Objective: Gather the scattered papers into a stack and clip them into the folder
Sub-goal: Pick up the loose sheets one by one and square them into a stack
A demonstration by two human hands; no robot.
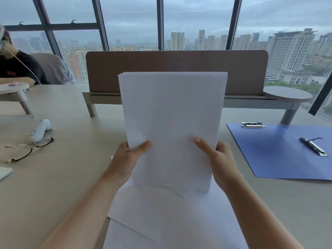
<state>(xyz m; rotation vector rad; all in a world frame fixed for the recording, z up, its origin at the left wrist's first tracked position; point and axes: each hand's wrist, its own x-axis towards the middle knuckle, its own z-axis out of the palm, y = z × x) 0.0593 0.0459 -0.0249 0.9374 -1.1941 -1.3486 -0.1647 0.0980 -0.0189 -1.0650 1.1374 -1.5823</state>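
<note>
A stack of white papers (172,112) stands upright in front of me, its lower edge resting on more white sheets (161,218) that lie overlapped on the table. My left hand (128,159) grips the stack's lower left side, thumb on the front. My right hand (218,159) grips its lower right side the same way. One sheet's corner sticks out below the stack. An open blue folder (280,153) lies flat to the right, with a metal clip (253,125) at its top edge and a second clip (313,146) further right.
Glasses (29,150) and a white handheld device (39,130) lie at the left of the beige table (62,177). A brown desk divider (107,69) stands behind the stack. Another person (16,69) sits at the far left. Windows fill the background.
</note>
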